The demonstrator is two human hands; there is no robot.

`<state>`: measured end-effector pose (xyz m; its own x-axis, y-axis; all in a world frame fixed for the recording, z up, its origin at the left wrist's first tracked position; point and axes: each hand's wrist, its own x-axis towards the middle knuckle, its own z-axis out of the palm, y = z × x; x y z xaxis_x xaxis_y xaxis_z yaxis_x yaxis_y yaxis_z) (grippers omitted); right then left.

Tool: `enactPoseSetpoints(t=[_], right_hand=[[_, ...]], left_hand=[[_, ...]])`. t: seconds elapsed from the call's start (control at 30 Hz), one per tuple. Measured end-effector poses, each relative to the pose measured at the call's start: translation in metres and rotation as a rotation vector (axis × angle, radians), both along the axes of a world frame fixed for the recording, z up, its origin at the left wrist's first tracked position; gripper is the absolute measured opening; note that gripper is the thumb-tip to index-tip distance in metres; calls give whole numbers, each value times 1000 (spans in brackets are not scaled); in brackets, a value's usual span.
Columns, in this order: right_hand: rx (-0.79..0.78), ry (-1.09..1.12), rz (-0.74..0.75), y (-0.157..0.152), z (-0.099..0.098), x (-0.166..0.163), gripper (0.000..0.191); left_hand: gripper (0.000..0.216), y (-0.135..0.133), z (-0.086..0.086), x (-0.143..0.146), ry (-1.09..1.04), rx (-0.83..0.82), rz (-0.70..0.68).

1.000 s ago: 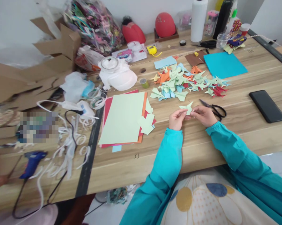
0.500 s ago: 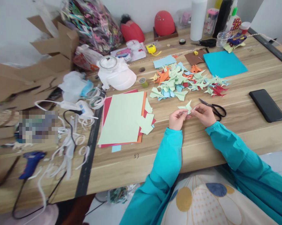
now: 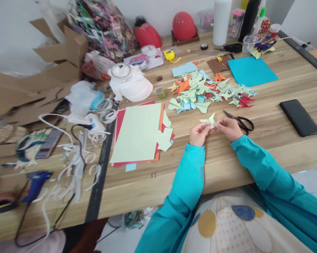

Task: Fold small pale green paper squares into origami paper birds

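Note:
A pale green origami crane is pinched between my two hands above the wooden table. My left hand grips its left and lower side; my right hand has its fingertips closed on the right side. Fingers cover part of the folds. Just right of my right hand lie black-handled scissors, partly behind it. Beyond my hands spreads a heap of folded paper cranes in green, orange, blue and red. Left of my left hand, small green paper pieces lie beside a stack of coloured paper sheets.
A black phone lies at the right and a bright blue paper stack at the back. At the left are a blue glue gun, cords and white strips. Another person's hand shows at the left edge.
The crane and my hands hold nearly the same position. At the left edge, the other person's hand has come further into view, with a black and yellow thing at it.

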<state>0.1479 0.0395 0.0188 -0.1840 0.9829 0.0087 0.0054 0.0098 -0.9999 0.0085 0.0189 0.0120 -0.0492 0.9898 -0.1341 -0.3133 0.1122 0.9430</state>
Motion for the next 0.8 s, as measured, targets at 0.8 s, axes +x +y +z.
enactPoseSetpoints(t=[0.8], right_hand=[[-12,24,-168,-3,-4,-5,30]], left_hand=[[28,-1,5,3,19,-46,-8]])
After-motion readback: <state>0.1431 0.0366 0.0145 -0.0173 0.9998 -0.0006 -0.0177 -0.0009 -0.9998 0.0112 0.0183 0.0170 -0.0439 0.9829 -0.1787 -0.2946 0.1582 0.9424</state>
